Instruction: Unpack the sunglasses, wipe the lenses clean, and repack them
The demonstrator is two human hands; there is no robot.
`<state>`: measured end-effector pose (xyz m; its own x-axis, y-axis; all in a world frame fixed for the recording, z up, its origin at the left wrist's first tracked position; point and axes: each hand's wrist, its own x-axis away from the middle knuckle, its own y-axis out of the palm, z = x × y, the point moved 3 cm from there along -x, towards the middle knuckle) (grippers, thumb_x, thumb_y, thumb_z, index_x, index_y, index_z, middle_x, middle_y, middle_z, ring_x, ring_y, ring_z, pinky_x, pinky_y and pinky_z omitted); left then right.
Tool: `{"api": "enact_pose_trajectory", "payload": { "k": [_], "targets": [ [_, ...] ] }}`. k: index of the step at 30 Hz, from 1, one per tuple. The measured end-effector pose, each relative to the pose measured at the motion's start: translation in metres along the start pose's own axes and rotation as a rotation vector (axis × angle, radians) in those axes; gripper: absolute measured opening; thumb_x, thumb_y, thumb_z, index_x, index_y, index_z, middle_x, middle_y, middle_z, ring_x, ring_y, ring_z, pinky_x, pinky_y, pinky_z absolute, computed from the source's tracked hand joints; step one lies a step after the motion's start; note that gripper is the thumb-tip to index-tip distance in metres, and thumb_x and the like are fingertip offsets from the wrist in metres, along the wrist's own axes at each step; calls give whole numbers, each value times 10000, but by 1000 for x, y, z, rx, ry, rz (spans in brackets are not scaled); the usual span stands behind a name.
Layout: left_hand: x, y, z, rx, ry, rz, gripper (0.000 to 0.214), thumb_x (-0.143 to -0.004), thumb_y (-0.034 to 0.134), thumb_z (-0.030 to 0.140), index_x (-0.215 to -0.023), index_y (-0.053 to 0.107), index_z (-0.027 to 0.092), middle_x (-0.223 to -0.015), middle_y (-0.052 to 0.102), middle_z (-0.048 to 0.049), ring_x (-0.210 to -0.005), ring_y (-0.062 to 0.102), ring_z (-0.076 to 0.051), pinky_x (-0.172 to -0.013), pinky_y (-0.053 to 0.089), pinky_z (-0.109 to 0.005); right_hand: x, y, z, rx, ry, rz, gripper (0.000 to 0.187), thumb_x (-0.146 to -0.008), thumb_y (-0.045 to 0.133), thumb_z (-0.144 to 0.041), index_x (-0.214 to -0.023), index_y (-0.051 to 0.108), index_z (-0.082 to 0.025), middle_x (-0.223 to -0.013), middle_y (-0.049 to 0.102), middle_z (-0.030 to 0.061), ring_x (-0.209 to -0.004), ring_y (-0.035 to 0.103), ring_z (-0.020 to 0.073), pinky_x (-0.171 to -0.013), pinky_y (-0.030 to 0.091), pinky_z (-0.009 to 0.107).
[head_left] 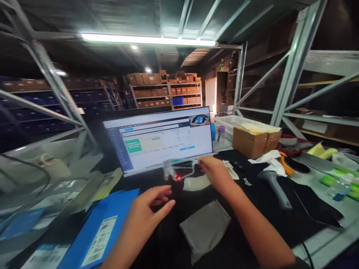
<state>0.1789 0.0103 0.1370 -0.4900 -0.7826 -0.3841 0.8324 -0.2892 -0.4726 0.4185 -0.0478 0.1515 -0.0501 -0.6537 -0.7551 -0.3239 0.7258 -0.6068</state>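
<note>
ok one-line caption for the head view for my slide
Right hand at a clear plastic packet below the lit monitor, left hand hovering over the black desk mat.

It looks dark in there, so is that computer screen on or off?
On: the monitor glows, showing a bright page with a green box.

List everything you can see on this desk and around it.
Monitor: one, lit, desk centre.
Packet: one, clear, below monitor, at right hand's fingertips.
Parcel: one, blue, labelled, lower left.
Pouch: one, grey, on mat near the arms.
Mat: one, black, covering desk.
Scanner: one, grey, lying on mat, right.
Box: one, brown cardboard, right of monitor.
Shelves: several, holding brown cartons, background.
Left hand: one, open, above mat.
Right hand: one, reaching to packet; grip blurred.
</note>
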Motion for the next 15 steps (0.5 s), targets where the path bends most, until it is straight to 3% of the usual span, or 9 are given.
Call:
{"api": "enact_pose_trajectory", "payload": {
  "k": [2,4,6,10,15],
  "targets": [
    [7,-6,11,-187,166,88,528,-739,748,438,-1223,634,259,-1247,658,-91,-1112,650,-304,-959,554,-501,-1,-14,10,-98,-14,37,165,-913,543,-108,-961,684,-179,-896,748,79,-821,697,208,-740,505,285],
    [11,-7,18,-340,310,231,741,-723,765,369,-1401,477,291,-1490,467,-98,-1363,454,-347,-1101,421,-573,0,-26,11,-177,-22,18,171,-924,537,-139,-971,692,-192,-881,747,66,-785,695,201,-718,505,281],
    [10,-1,19,-407,348,258,877,-731,757,333,-1496,328,298,-1582,330,-103,-1450,316,-361,-1152,331,-605,2,-33,6,-248,-16,-41,179,-935,522,-164,-956,695,-206,-868,743,54,-773,692,198,-698,500,277],
    [4,8,10,-187,226,103,670,-796,682,272,-1415,429,302,-1419,541,-82,-1289,542,-284,-1064,482,-459,5,-32,-5,-374,-6,-189,176,-940,530,-207,-891,698,-218,-831,728,36,-817,687,203,-694,485,269],
    [7,8,15,-1,141,-30,575,-704,743,210,-1240,547,278,-1172,676,-27,-1046,666,-211,-915,553,-316,3,-29,-3,-401,9,-253,188,-929,541,-206,-813,690,-211,-748,703,19,-782,675,191,-680,473,260]
  ]
}}
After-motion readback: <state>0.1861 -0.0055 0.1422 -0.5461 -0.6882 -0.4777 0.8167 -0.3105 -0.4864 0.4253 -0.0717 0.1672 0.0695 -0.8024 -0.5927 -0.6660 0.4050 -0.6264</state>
